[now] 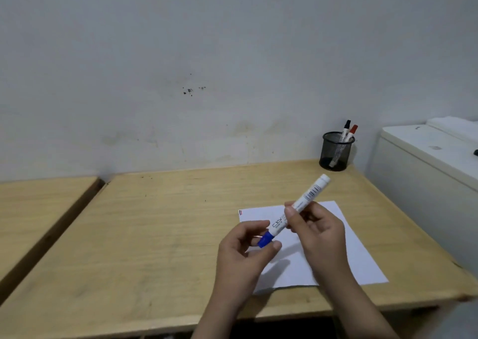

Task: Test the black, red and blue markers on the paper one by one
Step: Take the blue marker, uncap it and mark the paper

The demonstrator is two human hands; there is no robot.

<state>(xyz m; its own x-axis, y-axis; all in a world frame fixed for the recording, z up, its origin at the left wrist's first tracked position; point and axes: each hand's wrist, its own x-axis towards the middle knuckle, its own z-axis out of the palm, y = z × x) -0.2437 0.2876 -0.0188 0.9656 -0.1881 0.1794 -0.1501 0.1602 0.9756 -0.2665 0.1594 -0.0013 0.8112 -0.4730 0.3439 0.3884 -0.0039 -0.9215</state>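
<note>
The right hand [314, 228] is holding the blue marker [294, 210] by its white barrel, fingers clamped around the middle; the left hand [245, 250] is closing thumb and forefinger on the blue cap [265, 240], the remaining fingers lying loosely curled. The marker is tilting above the paper [362, 261], cap end low and toward the left, butt end high and to the right; whether the cap is coming off or going on cannot be told.

Procedure, as a judgement: the cap should be pulled or pushed straight along the barrel axis, the barrel hand staying firm so the tip does not smear the fingers.

The black marker [346, 129] and red marker [352, 131] are standing in the mesh cup [336, 152] at the far right corner of the table [155, 235], well apart from the hands. The paper is lying near the front edge; small marks are showing at its far left corner, and most of the sheet is offering blank room; the table to the left is offering open space for the elbows.
</note>
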